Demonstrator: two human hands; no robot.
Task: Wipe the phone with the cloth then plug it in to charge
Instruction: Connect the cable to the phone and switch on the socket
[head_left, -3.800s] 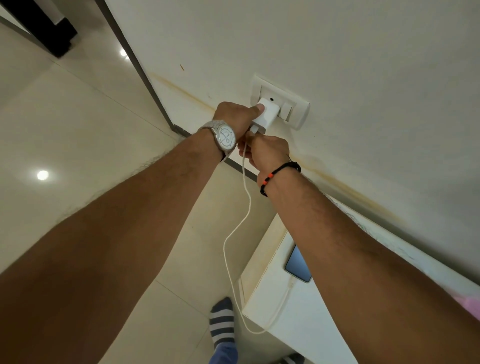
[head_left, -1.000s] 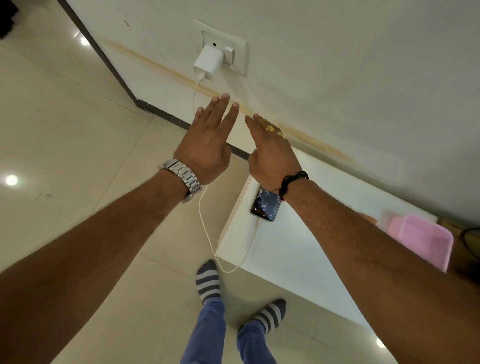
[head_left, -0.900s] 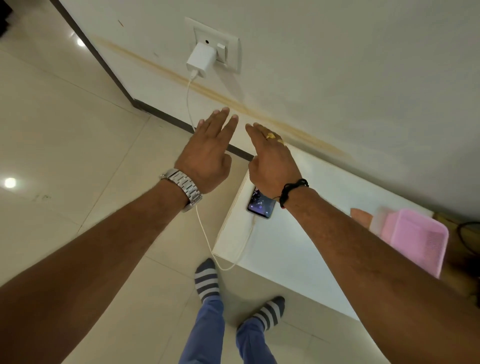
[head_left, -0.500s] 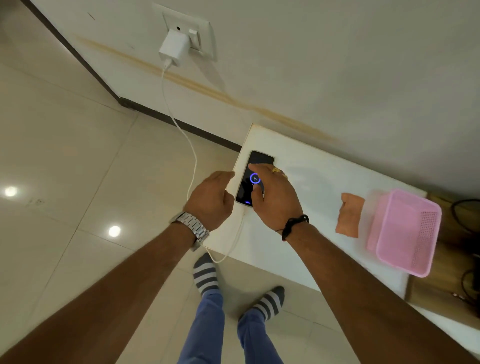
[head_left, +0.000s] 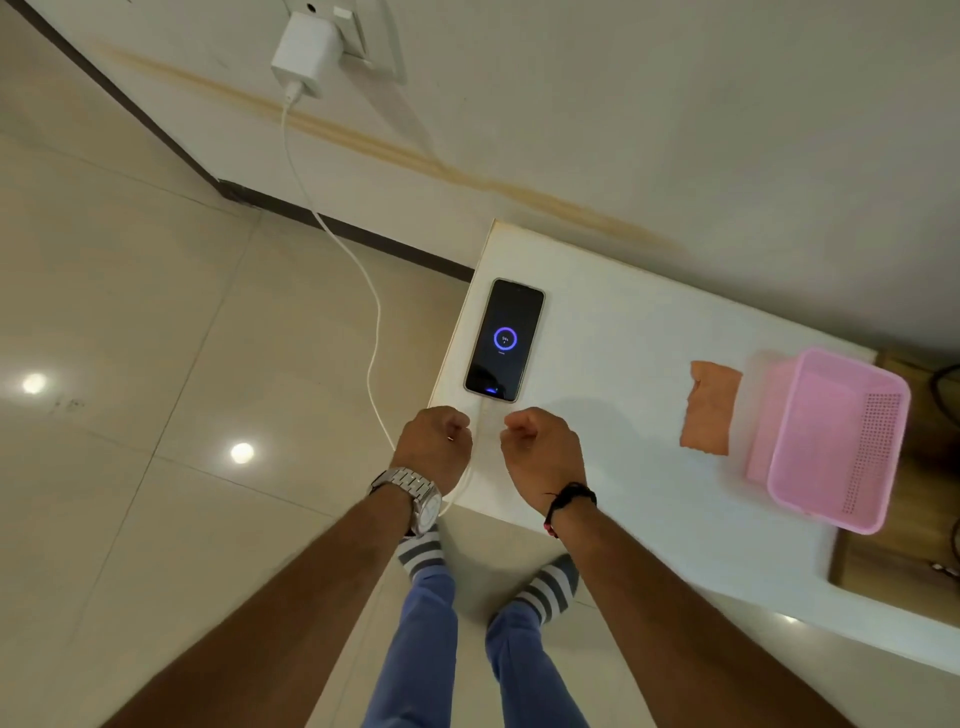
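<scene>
The phone (head_left: 504, 340) lies face up near the left end of the white table (head_left: 634, 467), its dark screen showing a blue charging ring. A white cable (head_left: 332, 234) runs from the phone's near end off the table edge and up to a white charger (head_left: 306, 54) in the wall socket (head_left: 374, 47). The orange cloth (head_left: 709, 408) lies flat on the table to the right of the phone. My left hand (head_left: 434, 449) and my right hand (head_left: 543, 449) hover just short of the phone, fingers curled, holding nothing.
A pink plastic basket (head_left: 831, 441) stands at the table's right, beside the cloth. The wall runs directly behind the table. Tiled floor (head_left: 156, 364) spreads to the left. My socked feet (head_left: 550, 587) stand at the table's near edge. A wooden surface (head_left: 904, 561) adjoins on the right.
Both hands left the charger at the socket, dropped to the phone, touched it, then pulled back toward me and curled. The phone screen now shows the charging ring uncovered.
</scene>
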